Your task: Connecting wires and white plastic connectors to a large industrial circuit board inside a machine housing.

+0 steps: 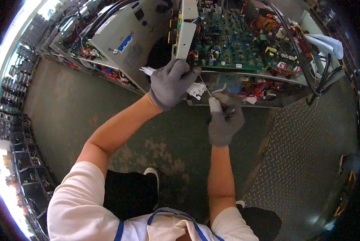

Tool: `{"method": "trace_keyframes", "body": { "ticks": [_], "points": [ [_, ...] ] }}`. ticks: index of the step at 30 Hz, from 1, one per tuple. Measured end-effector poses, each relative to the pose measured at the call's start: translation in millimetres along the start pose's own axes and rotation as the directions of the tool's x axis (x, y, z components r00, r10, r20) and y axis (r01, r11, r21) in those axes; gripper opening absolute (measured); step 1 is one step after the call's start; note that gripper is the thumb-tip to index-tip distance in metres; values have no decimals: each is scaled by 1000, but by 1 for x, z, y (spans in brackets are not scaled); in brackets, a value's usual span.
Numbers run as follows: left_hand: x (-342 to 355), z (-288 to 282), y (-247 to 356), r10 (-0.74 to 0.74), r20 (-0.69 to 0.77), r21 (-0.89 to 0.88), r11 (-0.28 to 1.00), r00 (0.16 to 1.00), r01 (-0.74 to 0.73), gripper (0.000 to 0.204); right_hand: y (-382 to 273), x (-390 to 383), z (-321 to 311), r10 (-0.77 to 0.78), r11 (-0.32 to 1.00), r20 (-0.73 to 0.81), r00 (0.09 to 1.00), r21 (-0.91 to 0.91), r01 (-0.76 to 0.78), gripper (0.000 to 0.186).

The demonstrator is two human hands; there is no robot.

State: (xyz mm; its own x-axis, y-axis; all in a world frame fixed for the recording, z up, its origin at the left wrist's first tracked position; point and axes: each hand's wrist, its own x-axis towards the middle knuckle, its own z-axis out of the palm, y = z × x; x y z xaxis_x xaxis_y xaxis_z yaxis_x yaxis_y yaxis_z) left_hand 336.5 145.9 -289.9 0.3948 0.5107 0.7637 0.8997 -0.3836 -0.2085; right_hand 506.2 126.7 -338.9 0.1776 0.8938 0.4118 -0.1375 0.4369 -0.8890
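My left hand (170, 84), in a grey glove, is closed, with its fingertips on one end of a thin pale strand (205, 85). White strips (146, 70) poke out to the left from beneath it, and a crumpled white bundle (196, 90) shows at its right; whether the hand grips these is unclear. My right hand (224, 120), also gloved, is closed with thumb and finger pinched at the strand's lower end. Both hands are in front of an open metal equipment housing (183, 40) holding a green circuit board (228, 40) above a shelf with red wiring (262, 90).
Another grey housing (115, 38) stands at the left. Thick black cables (308, 76) hang at the right beside folded white paper (324, 44). A tread-plate (292, 160) covers part of the green floor (67, 100). Racks of dark units (17, 88) line the far left.
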Motion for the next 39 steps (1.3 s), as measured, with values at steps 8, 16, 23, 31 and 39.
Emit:
{"method": "trace_keyframes", "body": {
  "ticks": [8,16,23,31,39],
  "points": [
    [-6,-2,-7,86,30,-13,996,996,-86,27,-13,-3,7,28,999,77,997,19,-30,9],
    [-1,-10,-10,105,36,32,994,994,-106,27,-14,-9,15,-15,999,135,991,36,10,10],
    [0,-10,-1,-10,133,5,1000,991,10,25,-19,-12,20,33,981,31,999,193,-38,7],
    [-44,-6,17,-550,481,-614,344,682,711,30,6,-29,-9,643,594,94,760,565,-573,14],
    [-22,-11,34,-376,888,-445,-552,266,706,31,39,-87,-7,745,152,285,603,808,-570,18]
  ]
}}
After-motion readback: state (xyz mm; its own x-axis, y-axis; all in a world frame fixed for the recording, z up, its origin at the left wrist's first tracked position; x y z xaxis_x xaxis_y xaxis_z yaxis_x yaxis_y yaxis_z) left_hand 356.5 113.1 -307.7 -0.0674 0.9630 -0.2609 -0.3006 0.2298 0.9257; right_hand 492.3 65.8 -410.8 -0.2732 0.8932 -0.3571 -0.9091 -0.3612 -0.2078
